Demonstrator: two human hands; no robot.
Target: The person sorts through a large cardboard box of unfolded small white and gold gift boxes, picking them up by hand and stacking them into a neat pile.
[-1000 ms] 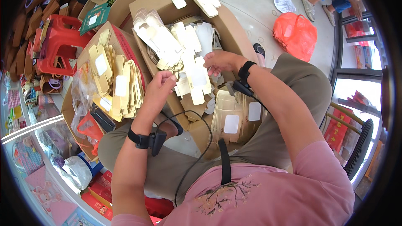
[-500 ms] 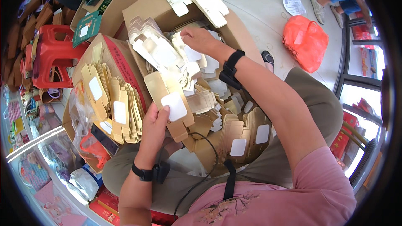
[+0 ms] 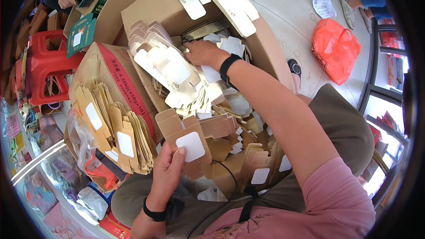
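Left hand [image 3: 169, 167] grips flat brown carton [image 3: 180, 132] on its 8 o'clock edge; carton sits at that hand's 1 o'clock, long axis roughly 11-to-5. Right hand [image 3: 204, 54] is farther off, carton at its 6-7 o'clock, fingers in the big box [image 3: 152, 9] (can't tell if closed on anything). Pale carton pile [image 3: 175, 68] sits partly between. Brown carton stack [image 3: 128, 128]: left hand's 10; more brown cartons [image 3: 255, 163]: its 3.

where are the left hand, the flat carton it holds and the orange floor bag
Left hand [image 3: 168, 171]: head view, middle of the hand
Flat carton [image 3: 190, 145]: head view, its white patch
Orange floor bag [image 3: 338, 58]: head view, middle of its side
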